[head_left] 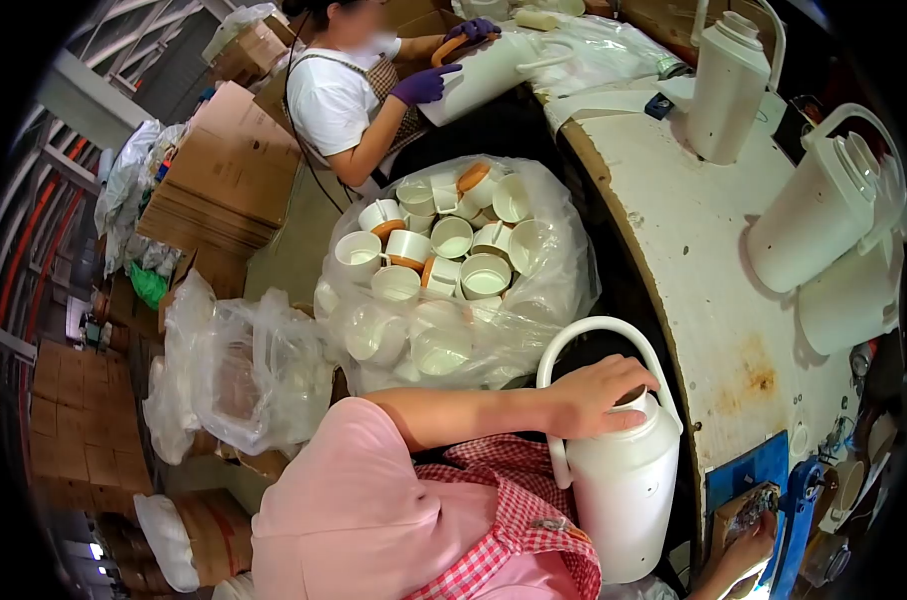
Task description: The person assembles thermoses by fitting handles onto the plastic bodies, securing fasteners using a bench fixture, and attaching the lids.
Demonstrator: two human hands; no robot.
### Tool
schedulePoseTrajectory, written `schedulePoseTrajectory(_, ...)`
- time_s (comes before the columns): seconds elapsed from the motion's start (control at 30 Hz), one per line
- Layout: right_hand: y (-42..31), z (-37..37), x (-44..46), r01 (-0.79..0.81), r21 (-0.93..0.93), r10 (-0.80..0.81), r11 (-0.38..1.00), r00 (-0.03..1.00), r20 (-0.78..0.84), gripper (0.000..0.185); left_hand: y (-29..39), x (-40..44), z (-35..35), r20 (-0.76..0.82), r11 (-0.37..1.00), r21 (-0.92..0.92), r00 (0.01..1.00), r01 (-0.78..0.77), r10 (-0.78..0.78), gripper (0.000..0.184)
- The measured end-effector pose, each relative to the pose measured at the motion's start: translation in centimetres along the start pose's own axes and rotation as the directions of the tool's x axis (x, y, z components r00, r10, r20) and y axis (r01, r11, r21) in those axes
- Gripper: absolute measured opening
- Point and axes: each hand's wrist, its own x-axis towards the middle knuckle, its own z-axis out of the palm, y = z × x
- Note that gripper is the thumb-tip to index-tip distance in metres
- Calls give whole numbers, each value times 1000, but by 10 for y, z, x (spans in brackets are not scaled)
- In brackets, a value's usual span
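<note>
Fingers [642, 374] parted over the white jug [629, 505]

With the left hand [599, 395], thumb apart from fingers across the mouth, beside the checked apron [494, 500]. With the right hand [752, 548], at the edge of a small block [739, 515]; grip too hidden to tell. Close beside the white jug, the table edge [629, 228]; past it, bare, stained tabletop [724, 340], then more jugs [812, 215] in the way. Farther off, a co-worker [349, 105] with another jug [484, 75]. Between, a clear bag [564, 235] crowded with mugs [452, 237], some orange-brown at one end.
</note>
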Motion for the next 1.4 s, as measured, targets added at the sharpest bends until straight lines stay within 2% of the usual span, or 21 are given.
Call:
schedulePoseTrajectory(0.1, 18, 15, 4, -28, -49, 26, 998, 999, -28, 22, -2, -2, -1, 12, 1000, 16, 1000, 6, -6, 45)
schedulePoseTrajectory(0.13, 38, 33, 4, -76, 273, 99, 959, 992, -71, 22, -3, -4, -2, -32, 998, 68, 999, 9, -6, 45)
schedulePoseTrajectory(0.17, 62, 35, -18, -118, 549, 216, 828, 969, -117, 22, -6, 1, 1, -39, 995, 100, 999, -14, 18, 45)
schedulePoseTrajectory(0.2, 45, 20, -28, -14, 351, 88, 936, 977, -194, 22, -16, 2, 3, -67, 990, 122, 995, -66, 75, 44)
schedulePoseTrajectory(0.23, -16, -16, -32, -18, 208, 54, 978, 984, -167, 19, -21, 3, 1, -169, 967, 140, 957, -212, 234, 40)
schedulePoseTrajectory(0.27, -35, -22, -35, 112, 131, -65, 985, 945, -320, 17, -24, 7, -1, -163, 971, 131, 962, -200, 220, 34)
schedulePoseTrajectory(0.3, -68, -47, -38, 53, 202, 6, 978, 960, -280, 17, -26, 13, -2, -156, 975, 123, 966, -187, 205, 28)
schedulePoseTrajectory(0.37, -97, -68, -24, 119, 318, 6, 941, 931, -364, 18, -23, 17, -6, -131, 980, -90, 977, -178, 165, 21)
schedulePoseTrajectory(0.43, -99, -77, -8, 172, 522, 79, 835, 903, -423, 15, -17, 15, -5, -159, 988, -66, 979, -138, 127, 21)
schedulePoseTrajectory(0.5, -110, -85, 15, 207, 578, 118, 790, 873, -474, 13, 0, 15, -23, -171, 996, -86, 985, 5, -20, 24)
schedulePoseTrajectory(0.53, -111, -83, 24, 230, 628, 148, 743, 859, -490, 12, -1, 11, -30, -163, 996, -86, 987, -7, -7, 24)
schedulePoseTrajectory(0.67, -112, -84, 62, 403, 483, -13, 777, 778, -628, 11, -10, 12, -70, -280, 990, -132, 955, 58, -93, 32)
schedulePoseTrajectory(0.83, -106, -87, 69, 497, 265, -234, 826, 731, -641, 15, -8, 15, -74, -377, 985, -136, 913, 108, -152, 39)
schedulePoseTrajectory(0.9, -102, -92, 72, 533, -78, -461, 842, 637, -618, 15, -6, 18, -76, -376, 977, -173, 908, 126, -183, 37)
schedulePoseTrajectory(0.97, -102, -94, 73, 524, -134, -492, 841, 638, -592, 15, -8, 20, -78, -373, 967, -208, 902, 144, -215, 34)
schedulePoseTrajectory(1.03, -101, -94, 72, 513, -181, -515, 839, 644, -566, 16, -13, 21, -84, -396, 982, 146, 917, 121, -55, 35)
schedulePoseTrajectory(1.1, -100, -93, 73, 510, -198, -526, 837, 652, -546, 16, -20, 19, -88, -400, 988, 50, 910, 146, -114, 33)
schedulePoseTrajectory(1.17, -101, -93, 70, 510, -179, -517, 841, 660, -545, 17, -19, 18, -91, -400, 985, -47, 900, 168, -173, 33)
schedulePoseTrajectory(1.23, -101, -93, 65, 507, -163, -506, 846, 670, -543, 19, -14, 19, -91, -444, 927, -347, 845, 144, -298, 35)
schedulePoseTrajectory(1.33, -100, -91, 56, 468, -192, -487, 863, 667, -564, 16, -21, 25, -101, -440, 917, -389, 856, 92, -273, 36)
schedulePoseTrajectory(1.4, -114, -95, 36, 336, 291, -73, 896, 757, -650, 14, -18, 35, -104, -451, 939, -339, 864, 67, -225, 35)
